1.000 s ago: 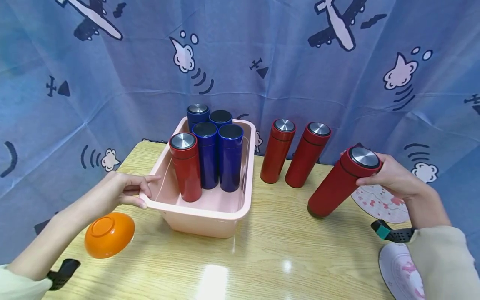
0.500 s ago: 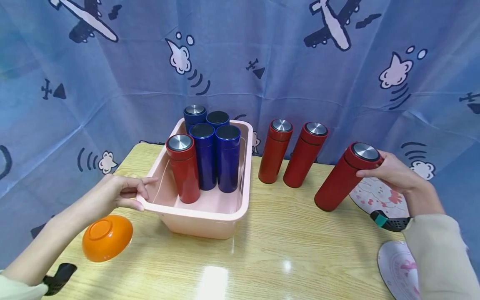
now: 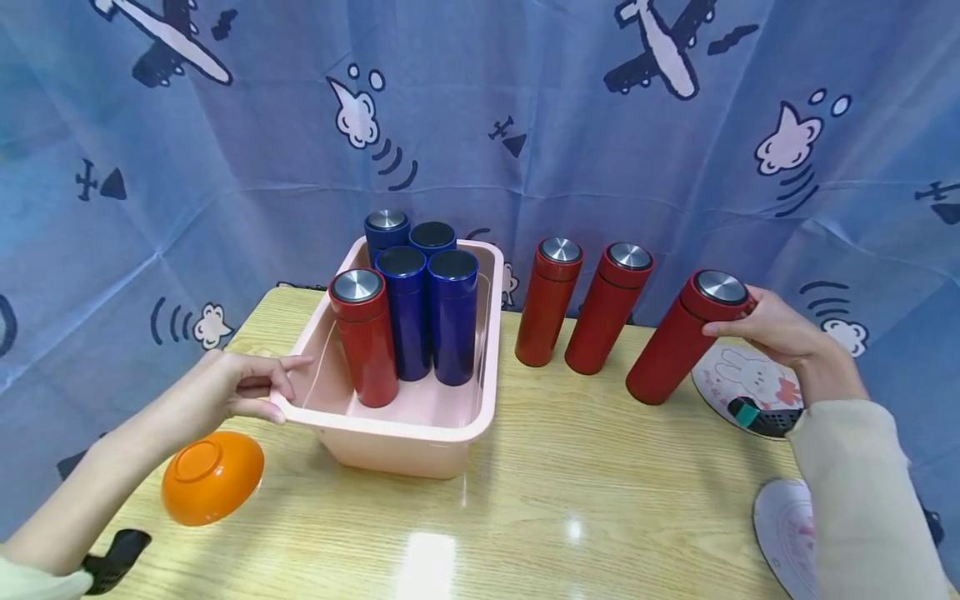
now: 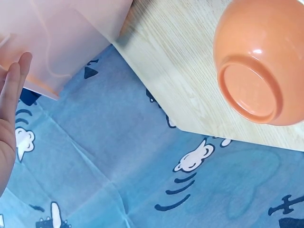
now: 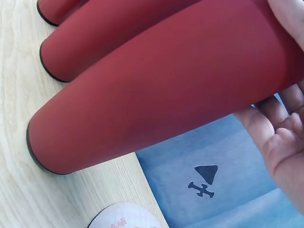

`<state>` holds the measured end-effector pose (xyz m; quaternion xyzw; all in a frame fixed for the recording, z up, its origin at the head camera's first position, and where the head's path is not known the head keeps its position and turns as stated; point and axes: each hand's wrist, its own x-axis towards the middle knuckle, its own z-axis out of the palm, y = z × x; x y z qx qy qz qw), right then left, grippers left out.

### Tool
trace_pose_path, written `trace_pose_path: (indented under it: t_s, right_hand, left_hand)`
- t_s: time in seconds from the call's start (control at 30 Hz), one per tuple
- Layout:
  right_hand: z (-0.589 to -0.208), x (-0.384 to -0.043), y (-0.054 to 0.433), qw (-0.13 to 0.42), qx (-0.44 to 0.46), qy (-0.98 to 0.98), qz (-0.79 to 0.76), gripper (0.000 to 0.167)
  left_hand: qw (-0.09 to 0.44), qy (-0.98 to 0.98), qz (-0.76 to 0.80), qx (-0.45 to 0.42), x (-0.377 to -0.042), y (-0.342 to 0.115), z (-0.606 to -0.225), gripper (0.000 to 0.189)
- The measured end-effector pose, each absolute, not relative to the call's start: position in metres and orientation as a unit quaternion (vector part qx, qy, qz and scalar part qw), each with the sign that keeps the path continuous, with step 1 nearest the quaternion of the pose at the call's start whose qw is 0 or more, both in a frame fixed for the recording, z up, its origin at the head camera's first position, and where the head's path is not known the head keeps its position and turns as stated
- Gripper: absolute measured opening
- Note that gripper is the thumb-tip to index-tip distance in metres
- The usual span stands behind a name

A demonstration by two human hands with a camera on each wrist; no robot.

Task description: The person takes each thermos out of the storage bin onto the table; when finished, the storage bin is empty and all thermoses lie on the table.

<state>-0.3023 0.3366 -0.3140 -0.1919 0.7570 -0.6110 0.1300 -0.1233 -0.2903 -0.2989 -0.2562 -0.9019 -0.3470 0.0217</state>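
Red thermos [image 3: 671, 350]: bump danger
The right hand [image 3: 780, 327] holds it near its top, right of the pink tub [image 3: 405, 427]. Swung toward the tub, it could knock over two other red thermoses [image 3: 600, 321]. The left hand [image 3: 231, 379] pinches the tub's rim.

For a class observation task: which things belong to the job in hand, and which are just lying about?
Likely job things:
pink tub, gripped by left hand
red flask in right hand
two standing red flasks
one red flask and four blue flasks inside tub

Apparently lying about:
orange bowl
two flat printed pieces
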Motion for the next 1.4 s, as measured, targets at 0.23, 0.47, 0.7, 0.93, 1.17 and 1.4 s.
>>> trace_pose_path:
  t_s: [0.23, 0.47, 0.7, 0.93, 1.17, 1.4]
  right_hand:
    - [-0.31, -0.316, 0.336, 0.14, -0.17, 0.782, -0.584, 0.043]
    - [-0.308, -0.326, 0.332, 0.146, -0.161, 0.805, -0.552, 0.04]
    - [-0.309, -0.337, 0.329, 0.157, -0.159, 0.807, -0.546, 0.042]
    - [-0.314, -0.341, 0.33, 0.166, -0.141, 0.77, -0.6, 0.044]
    - [-0.318, -0.343, 0.333, 0.169, -0.158, 0.744, -0.627, 0.049]
    - [-0.315, -0.345, 0.333, 0.174, -0.153, 0.774, -0.589, 0.049]
  left_hand:
    - [0.029, -0.897, -0.35, -0.268, -0.124, -0.291, -0.3, 0.019]
    - [0.032, -0.899, -0.344, -0.269, -0.124, -0.291, -0.3, 0.02]
    - [0.03, -0.898, -0.349, -0.267, -0.123, -0.29, -0.3, 0.019]
    - [0.028, -0.896, -0.355, -0.266, -0.124, -0.291, -0.299, 0.02]
    - [0.021, -0.896, -0.36, -0.26, -0.124, -0.291, -0.298, 0.021]
    - [0.01, -0.899, -0.359, -0.252, -0.124, -0.29, -0.297, 0.021]
